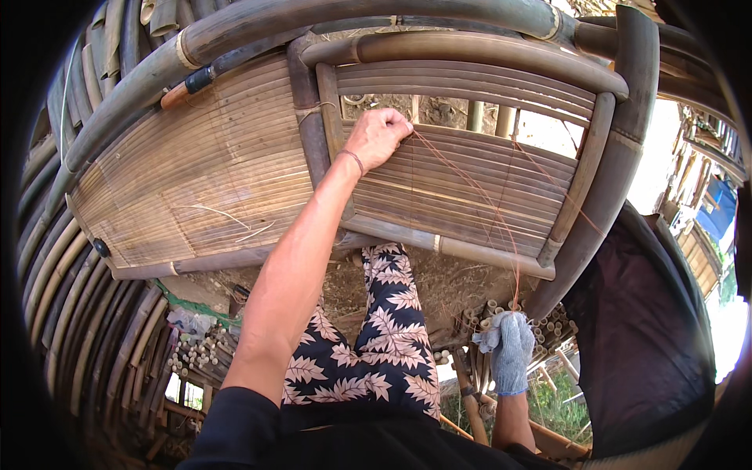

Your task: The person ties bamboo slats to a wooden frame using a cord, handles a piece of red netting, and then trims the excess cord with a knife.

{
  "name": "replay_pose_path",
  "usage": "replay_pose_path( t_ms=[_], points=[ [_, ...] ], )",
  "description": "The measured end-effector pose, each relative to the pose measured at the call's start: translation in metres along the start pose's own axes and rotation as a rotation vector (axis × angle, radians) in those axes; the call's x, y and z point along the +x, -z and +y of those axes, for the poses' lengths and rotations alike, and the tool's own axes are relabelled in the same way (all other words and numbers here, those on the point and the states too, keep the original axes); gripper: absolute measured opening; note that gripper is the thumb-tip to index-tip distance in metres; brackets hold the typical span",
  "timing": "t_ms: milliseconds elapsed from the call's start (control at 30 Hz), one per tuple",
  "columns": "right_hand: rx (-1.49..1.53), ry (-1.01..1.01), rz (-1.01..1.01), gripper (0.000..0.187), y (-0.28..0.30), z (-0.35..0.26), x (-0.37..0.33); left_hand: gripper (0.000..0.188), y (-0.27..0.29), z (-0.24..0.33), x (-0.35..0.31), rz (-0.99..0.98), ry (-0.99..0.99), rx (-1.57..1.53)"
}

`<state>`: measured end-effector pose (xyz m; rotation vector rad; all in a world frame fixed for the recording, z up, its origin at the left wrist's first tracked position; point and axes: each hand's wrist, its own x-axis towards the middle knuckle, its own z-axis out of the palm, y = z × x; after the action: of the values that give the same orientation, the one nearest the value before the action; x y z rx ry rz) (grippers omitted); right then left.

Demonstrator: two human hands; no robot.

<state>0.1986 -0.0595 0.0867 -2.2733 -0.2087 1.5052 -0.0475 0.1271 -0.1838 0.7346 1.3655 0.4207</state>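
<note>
My bare left hand (pixel 378 138) is closed in a pinch at the top edge of a panel of thin bamboo slats (pixel 470 168), just below a gap in the panel. A thin orange-brown string (pixel 516 270) runs from its fingertips down to the right. My right hand (pixel 513 351), in a grey knit glove, is closed around the other end of that string, below the panel's lower right corner. Thick bamboo poles frame the panel (pixel 470 56). Another strand of string (pixel 558 186) crosses the slats toward the right post.
Left of the middle post lies a lighter slatted bamboo surface (pixel 227 172) with loose pale strips. An orange-handled tool with a black band (pixel 178 95) rests at its upper edge. Bamboo poles (pixel 66 266) are stacked at far left. Dark cloth (pixel 634 337) hangs at right.
</note>
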Motion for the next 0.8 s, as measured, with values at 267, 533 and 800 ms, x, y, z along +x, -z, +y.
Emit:
replay_pose_path(
  t_ms=[267, 533, 800],
  points=[
    [-0.034, -0.015, -0.009, 0.024, 0.014, 0.01, 0.006, 0.015, -0.049, -0.035, -0.028, 0.447, -0.099, -0.273],
    [-0.138, 0.016, -0.013, 0.028, 0.03, 0.025, 0.01, 0.024, -0.055, 0.0, -0.018, 0.606, -0.153, 0.258],
    [-0.171, 0.017, 0.013, 0.029, 0.046, 0.045, 0.013, 0.027, 0.004, 0.043, -0.017, 0.007, 0.23, 0.181]
  ],
)
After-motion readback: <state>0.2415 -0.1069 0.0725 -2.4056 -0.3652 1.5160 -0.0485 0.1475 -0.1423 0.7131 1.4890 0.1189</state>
